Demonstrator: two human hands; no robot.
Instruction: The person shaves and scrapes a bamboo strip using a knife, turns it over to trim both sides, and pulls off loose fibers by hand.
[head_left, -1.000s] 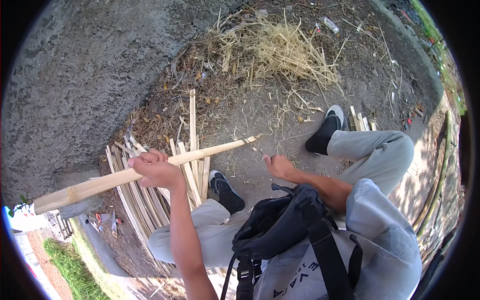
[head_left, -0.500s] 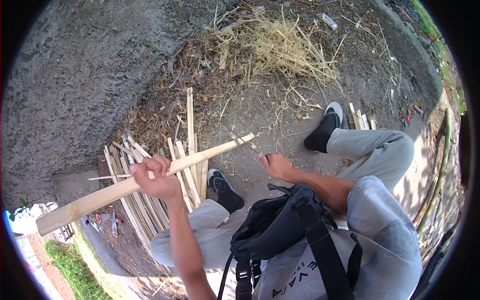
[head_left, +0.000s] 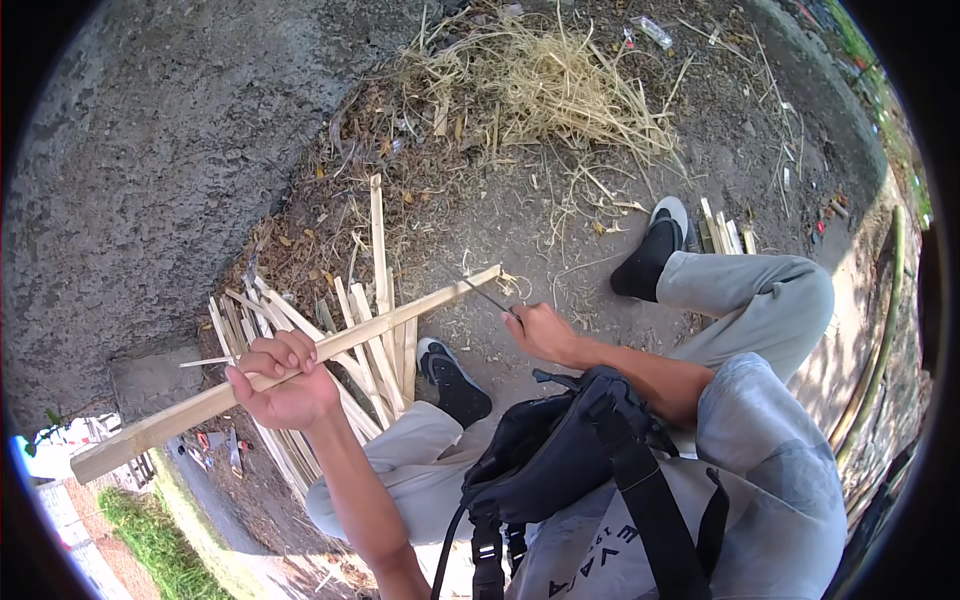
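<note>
A long pale strip of split bamboo or wood (head_left: 405,315) slants across in front of me, its wide end at the lower left and its narrow end near the middle. My left hand (head_left: 285,385) is wrapped round it toward the wide end, palm up with fingers curled over the top. My right hand (head_left: 542,333) is closed on a knife, whose handle is hidden in the fist. The thin dark blade (head_left: 488,297) lies against the strip close to its narrow end, where thin curled shavings (head_left: 512,281) hang.
Several loose strips (head_left: 375,365) lie by my left shoe (head_left: 455,385). Beyond is a heap of straw-like shavings (head_left: 565,90). A rough concrete wall (head_left: 190,180) rises at left. More short strips (head_left: 725,235) sit past my right shoe (head_left: 655,250). A black bag (head_left: 560,440) hangs at my front.
My left hand has shifted left along the strip and turned more palm up. The strip has rolled, showing a narrower face. More of the knife blade shows now.
</note>
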